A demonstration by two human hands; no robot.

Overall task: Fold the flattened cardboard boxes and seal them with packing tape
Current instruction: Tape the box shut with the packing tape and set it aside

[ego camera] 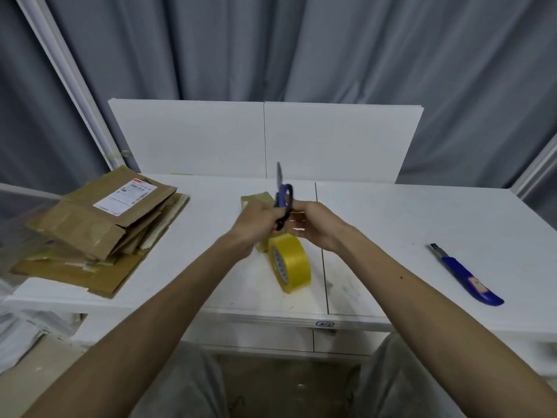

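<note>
**Bench stock: tape, cutters, flat cartons**

Blue-handled steel scissors (282, 197): blades upright, handles gripped in the curled left hand (258, 225). Right hand (315, 226): fingers curled beside the handles; what they pinch cannot be told. Yellow roll of packing tape (291, 264): on edge on the white table (391, 215), just below both hands. Stack of flattened brown cardboard boxes (96, 230): table's left end. Blue utility knife (467, 276): right, well apart.

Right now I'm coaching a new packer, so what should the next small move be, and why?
Probably lower the scissors and snip tape. The left hand grips them blade-up, the right hand curls close beside, and the yellow tape roll stands on edge just below. Whether the right hand holds tape is unclear.
</note>
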